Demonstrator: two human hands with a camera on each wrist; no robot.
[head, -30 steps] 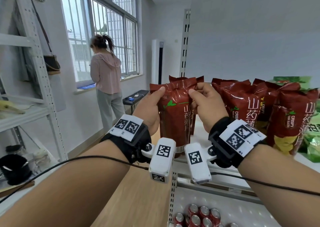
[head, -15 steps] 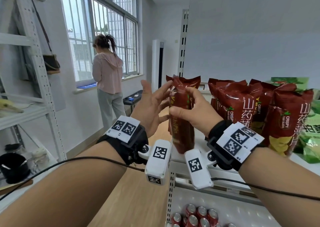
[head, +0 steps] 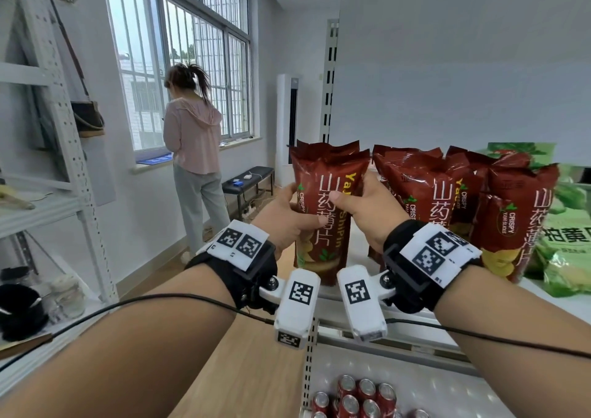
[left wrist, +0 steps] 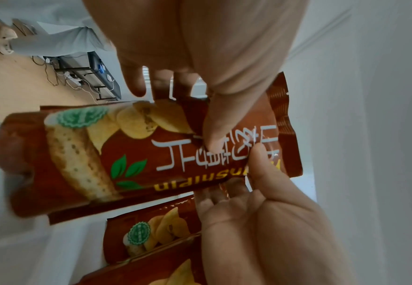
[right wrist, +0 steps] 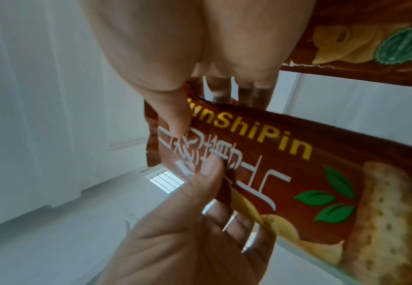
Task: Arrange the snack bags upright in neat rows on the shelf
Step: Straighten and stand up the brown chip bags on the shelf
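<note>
I hold a red yam-crisp bag (head: 324, 174) upright, printed front toward me, over the left front end of the white shelf (head: 540, 304). My left hand (head: 299, 210) grips its left side and my right hand (head: 356, 195) its right side, thumbs on the front and fingers behind. In the left wrist view my left thumb (left wrist: 214, 125) presses the bag (left wrist: 126, 160). From the right wrist, my right thumb (right wrist: 175, 115) presses the same bag (right wrist: 297, 173). Whether its bottom touches the shelf I cannot tell. More red bags (head: 425, 194) stand upright to the right.
Green snack bags (head: 566, 245) lie at the shelf's right end. Red drink cans (head: 351, 398) stand on the lower shelf. A person (head: 192, 149) stands at the window to the left, past a grey shelving unit (head: 64, 130). A slotted shelf upright (head: 329, 82) rises behind the held bag.
The bag has turned from back-facing through edge-on to front-facing. My left hand, which had let go and opened, grips the bag again. The bag sits lower than before.
</note>
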